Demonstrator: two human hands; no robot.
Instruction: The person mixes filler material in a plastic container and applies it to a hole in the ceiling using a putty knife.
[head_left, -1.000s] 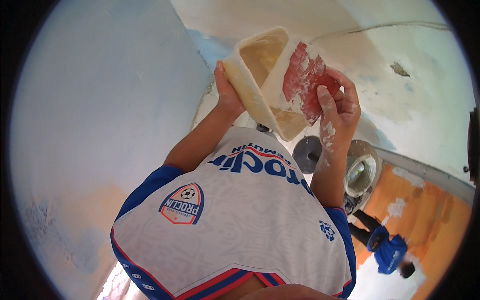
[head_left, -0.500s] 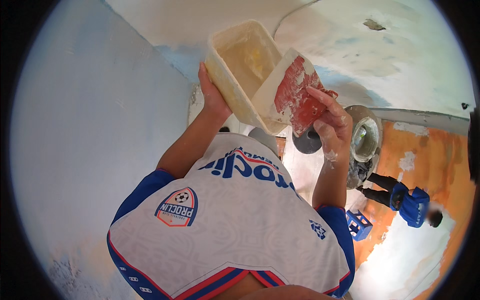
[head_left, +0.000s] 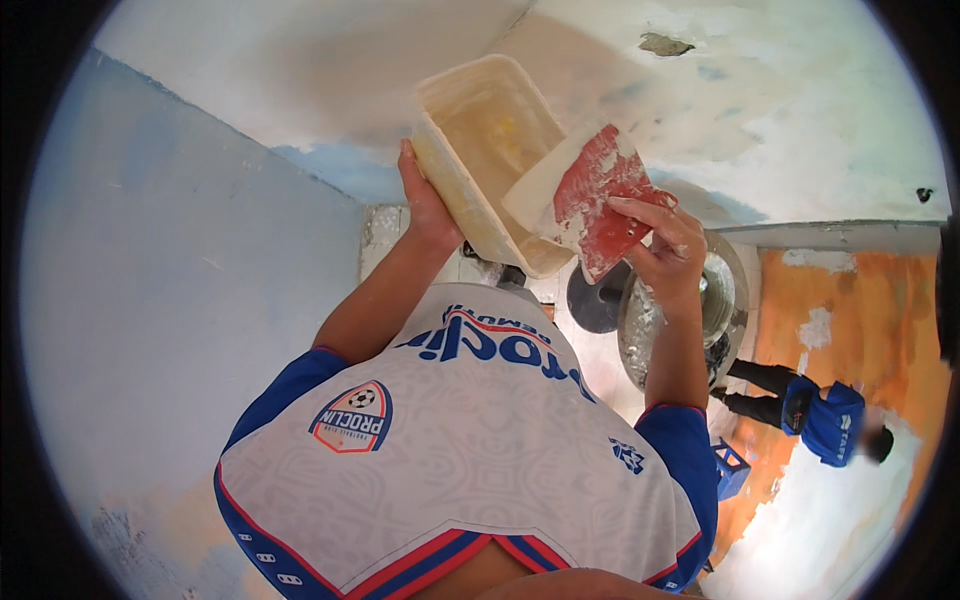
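My left hand [head_left: 430, 200] grips the left side of a cream rectangular plastic tub [head_left: 460, 195], its thumb up along the outer wall. The tub is tilted, and a thin whitish coat with a yellow patch shows on its inside. In my right hand [head_left: 665, 245] is a red putty spreader [head_left: 605, 200], held at its red end with the fingers over its top face. White filler is smeared across the red. The spreader's pale broad end lies over the tub's right rim and reaches into the opening.
Walls with pale patches [head_left: 180, 250] stand at left and ahead. Below to the right are a round dark object [head_left: 597, 300] and a large basin-like vessel [head_left: 717, 300]. A person in a blue shirt [head_left: 828, 420] stands beyond, by an orange wall [head_left: 860, 310] and a blue crate [head_left: 732, 468].
My view has shifted, so walls and floor things sit differently. The spreader has moved slightly down relative to the tub, its pale end still over the rim. Both hands keep their holds.
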